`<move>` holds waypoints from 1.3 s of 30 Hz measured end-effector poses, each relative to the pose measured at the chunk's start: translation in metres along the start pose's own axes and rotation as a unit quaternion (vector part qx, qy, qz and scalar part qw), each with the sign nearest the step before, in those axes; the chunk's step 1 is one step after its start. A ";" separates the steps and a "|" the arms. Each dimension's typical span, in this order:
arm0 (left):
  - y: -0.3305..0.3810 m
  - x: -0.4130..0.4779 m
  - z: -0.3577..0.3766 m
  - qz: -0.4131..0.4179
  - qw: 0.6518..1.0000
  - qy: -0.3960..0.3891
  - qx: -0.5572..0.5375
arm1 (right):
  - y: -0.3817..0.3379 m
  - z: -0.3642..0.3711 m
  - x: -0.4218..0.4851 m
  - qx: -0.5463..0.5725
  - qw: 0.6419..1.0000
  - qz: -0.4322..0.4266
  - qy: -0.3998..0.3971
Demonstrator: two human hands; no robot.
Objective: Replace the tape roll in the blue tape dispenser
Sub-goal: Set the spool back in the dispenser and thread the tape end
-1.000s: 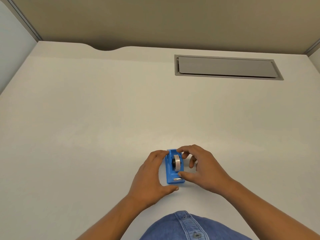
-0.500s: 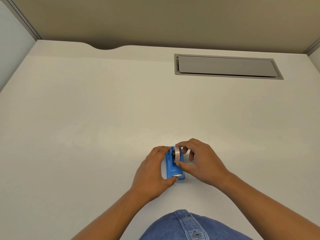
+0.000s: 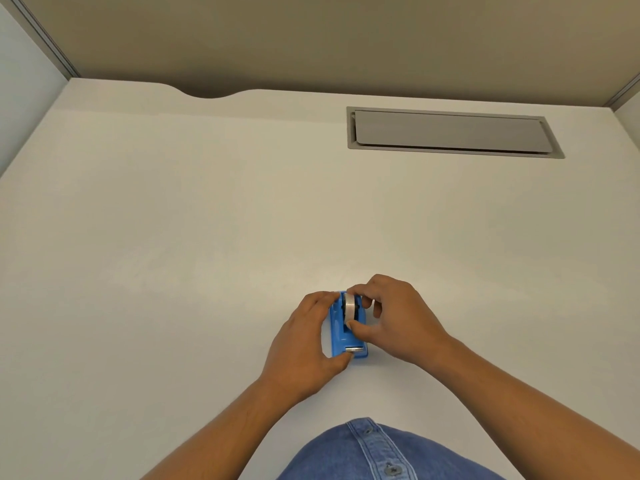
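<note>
A small blue tape dispenser (image 3: 338,336) lies on the white desk (image 3: 207,237) near its front edge, its metal cutter end toward me. My left hand (image 3: 304,344) clamps it from the left, fingers at the far end and thumb at the near corner. A whitish tape roll (image 3: 349,306) on a dark core stands on edge over the dispenser's far half. My right hand (image 3: 394,317) pinches this roll between forefinger on top and thumb at its near side. Whether the roll rests in its slot is hidden by the fingers.
A grey rectangular cable flap (image 3: 450,132) is set into the desk at the back right. A curved notch (image 3: 207,93) cuts the desk's back edge. Partition walls enclose the desk on three sides. My denim shirt (image 3: 367,452) shows at the bottom.
The right hand closed on the tape roll, and the roll has shifted from the dispenser's middle toward its far end. The left hand kept its hold on the dispenser.
</note>
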State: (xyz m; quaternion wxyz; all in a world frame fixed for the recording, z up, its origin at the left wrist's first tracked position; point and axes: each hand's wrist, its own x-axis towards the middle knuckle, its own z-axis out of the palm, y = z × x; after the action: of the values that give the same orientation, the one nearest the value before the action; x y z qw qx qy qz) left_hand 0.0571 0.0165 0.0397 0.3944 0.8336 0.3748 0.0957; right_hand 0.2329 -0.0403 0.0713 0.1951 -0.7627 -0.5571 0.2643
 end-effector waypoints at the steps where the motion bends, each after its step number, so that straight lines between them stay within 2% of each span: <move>1: 0.000 0.000 0.000 0.001 1.000 0.000 -0.001 | -0.001 0.000 0.000 -0.003 1.000 0.000 -0.002; 21: 0.002 -0.002 0.002 0.005 1.000 0.016 0.017 | 0.000 0.004 -0.006 -0.053 0.998 -0.015 0.020; 39: 0.003 -0.001 -0.001 0.007 1.000 -0.013 0.016 | 0.006 0.011 -0.009 -0.072 0.997 0.002 0.014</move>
State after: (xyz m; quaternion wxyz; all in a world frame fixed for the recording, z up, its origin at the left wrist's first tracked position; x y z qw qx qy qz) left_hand 0.0572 0.0148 0.0422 0.3854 0.8433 0.3654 0.0822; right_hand 0.2285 -0.0506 0.0609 0.1469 -0.7797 -0.5703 0.2127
